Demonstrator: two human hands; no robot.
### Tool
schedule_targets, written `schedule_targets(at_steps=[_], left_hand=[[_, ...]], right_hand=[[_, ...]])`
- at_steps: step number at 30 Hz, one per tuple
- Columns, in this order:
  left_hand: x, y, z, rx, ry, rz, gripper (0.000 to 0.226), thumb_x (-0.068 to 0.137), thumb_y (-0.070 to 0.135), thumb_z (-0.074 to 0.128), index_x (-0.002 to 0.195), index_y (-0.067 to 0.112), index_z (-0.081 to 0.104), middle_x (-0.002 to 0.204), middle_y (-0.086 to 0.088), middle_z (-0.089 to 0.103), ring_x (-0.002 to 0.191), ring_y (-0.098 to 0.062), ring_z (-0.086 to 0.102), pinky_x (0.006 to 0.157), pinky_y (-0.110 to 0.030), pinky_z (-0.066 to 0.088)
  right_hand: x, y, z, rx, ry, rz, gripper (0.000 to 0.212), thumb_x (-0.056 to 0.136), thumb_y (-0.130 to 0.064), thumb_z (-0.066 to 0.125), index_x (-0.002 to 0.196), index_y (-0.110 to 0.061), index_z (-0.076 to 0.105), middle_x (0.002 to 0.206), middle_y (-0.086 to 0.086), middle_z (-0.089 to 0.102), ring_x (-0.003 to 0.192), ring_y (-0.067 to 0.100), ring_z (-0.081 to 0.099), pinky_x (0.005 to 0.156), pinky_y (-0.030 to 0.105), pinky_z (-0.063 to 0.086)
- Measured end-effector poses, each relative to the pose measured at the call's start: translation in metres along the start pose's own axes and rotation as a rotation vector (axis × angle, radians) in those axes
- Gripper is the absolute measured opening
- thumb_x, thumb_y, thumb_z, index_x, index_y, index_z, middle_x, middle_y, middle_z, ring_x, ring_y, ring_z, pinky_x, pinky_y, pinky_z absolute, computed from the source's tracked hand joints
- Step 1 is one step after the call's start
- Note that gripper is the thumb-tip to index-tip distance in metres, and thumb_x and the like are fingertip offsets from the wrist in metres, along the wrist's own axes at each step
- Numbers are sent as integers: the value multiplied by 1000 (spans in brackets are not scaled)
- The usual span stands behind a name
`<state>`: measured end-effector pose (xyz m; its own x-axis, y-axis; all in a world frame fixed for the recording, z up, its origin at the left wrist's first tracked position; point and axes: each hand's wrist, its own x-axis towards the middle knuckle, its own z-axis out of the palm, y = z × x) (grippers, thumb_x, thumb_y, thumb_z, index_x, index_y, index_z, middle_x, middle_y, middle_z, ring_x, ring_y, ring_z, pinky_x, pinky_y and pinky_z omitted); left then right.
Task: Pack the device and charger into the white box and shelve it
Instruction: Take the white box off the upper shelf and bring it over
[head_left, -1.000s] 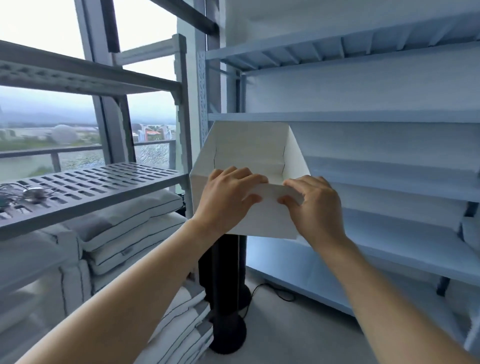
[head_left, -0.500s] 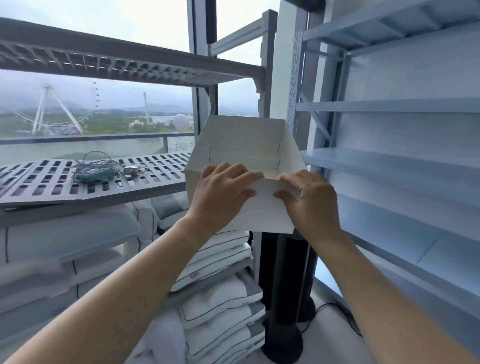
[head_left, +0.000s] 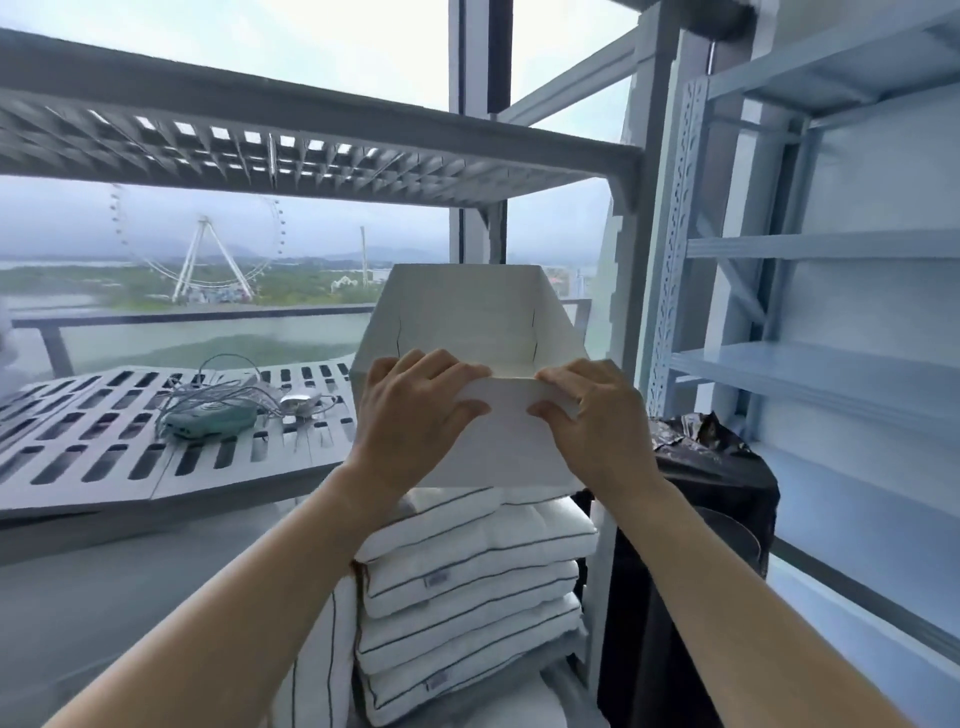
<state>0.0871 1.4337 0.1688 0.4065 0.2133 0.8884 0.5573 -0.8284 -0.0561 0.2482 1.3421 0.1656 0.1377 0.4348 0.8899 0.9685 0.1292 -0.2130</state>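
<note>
An open white cardboard box (head_left: 467, 312) is held up in the air in front of me, its opening facing me. My left hand (head_left: 410, 415) grips the box's near wall on the left, and my right hand (head_left: 597, 421) grips it on the right. A teal device (head_left: 210, 420) lies on the grey slotted shelf (head_left: 104, 457) to the left, tangled in thin grey cable. A small white charger (head_left: 300, 401) lies just right of the device. The box looks empty inside.
Stacked white cushions (head_left: 467, 571) fill the shelf below the box. A black cylinder with a dark bag (head_left: 701, 467) stands to the right. Light blue shelving (head_left: 831, 374) runs along the right wall. A second grey slotted shelf (head_left: 260, 145) hangs overhead before the window.
The view has swung left from the blue shelving toward the grey slotted shelf, carrying the box along. The device and charger have come into fuller view. Both hands keep their grip.
</note>
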Motion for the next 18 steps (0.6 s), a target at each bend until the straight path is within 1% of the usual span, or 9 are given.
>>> schedule_targets(at_steps=[4, 8, 9, 10, 11, 12, 13, 15, 18], left_hand=[[9, -36, 41, 17, 14, 26, 27, 77, 36, 66, 103, 26, 66, 86, 5, 65, 78, -23, 61, 74, -34, 41], [18, -67, 73, 70, 71, 62, 35, 84, 42, 51, 113, 26, 62, 89, 4, 63, 81, -20, 55, 80, -33, 33], [21, -74, 79, 97, 81, 67, 36, 85, 42, 50, 115, 26, 61, 90, 3, 63, 83, -20, 53, 80, -33, 32], [23, -80, 85, 127, 85, 79, 37, 87, 42, 49, 118, 25, 59, 92, 3, 62, 84, -20, 51, 80, -34, 32], [24, -85, 92, 158, 91, 96, 37, 89, 42, 47, 121, 24, 56, 93, 2, 61, 85, -20, 48, 80, -34, 31], [24, -90, 98, 191, 102, 115, 38, 91, 41, 45, 123, 24, 54, 94, 2, 60, 85, -20, 45, 80, -35, 30], [24, -93, 104, 223, 117, 133, 37, 92, 40, 42, 124, 23, 52, 95, 2, 59, 85, -20, 44, 79, -36, 30], [24, -100, 114, 272, 148, 153, 37, 94, 39, 38, 124, 21, 50, 96, 0, 58, 86, -22, 44, 79, -37, 30], [31, -110, 128, 325, 162, 161, 35, 93, 38, 40, 121, 20, 51, 95, -2, 59, 86, -22, 43, 79, -38, 31]], right_hand=[[22, 26, 47, 7, -59, -35, 28, 71, -9, 76, 98, -10, 69, 89, 5, 69, 88, 28, 57, 74, 24, 39], [38, 49, 84, 62, -92, -23, 34, 78, -12, 70, 111, -9, 61, 102, 5, 62, 98, 23, 52, 84, 15, 31], [43, 51, 92, 68, -93, -50, 36, 80, -11, 67, 114, -8, 58, 107, 7, 59, 102, 23, 49, 89, 17, 32], [45, 53, 101, 52, -97, -93, 38, 81, -9, 63, 118, -8, 54, 113, 9, 57, 108, 24, 46, 95, 24, 33], [44, 53, 112, 6, -100, -145, 42, 82, -9, 59, 123, -9, 49, 120, 11, 54, 115, 25, 42, 102, 33, 32], [42, 53, 124, -56, -101, -182, 47, 84, -13, 55, 130, -11, 43, 128, 12, 50, 123, 28, 37, 108, 43, 28], [39, 52, 135, -103, -94, -184, 51, 86, -17, 50, 135, -14, 36, 136, 11, 44, 131, 30, 30, 110, 50, 24], [37, 53, 155, -118, -53, -142, 54, 89, -26, 43, 140, -21, 28, 145, 10, 35, 139, 32, 17, 110, 56, 19], [46, 62, 176, -118, -5, -135, 53, 90, -32, 38, 141, -24, 25, 147, 8, 32, 140, 29, 13, 109, 57, 21]])
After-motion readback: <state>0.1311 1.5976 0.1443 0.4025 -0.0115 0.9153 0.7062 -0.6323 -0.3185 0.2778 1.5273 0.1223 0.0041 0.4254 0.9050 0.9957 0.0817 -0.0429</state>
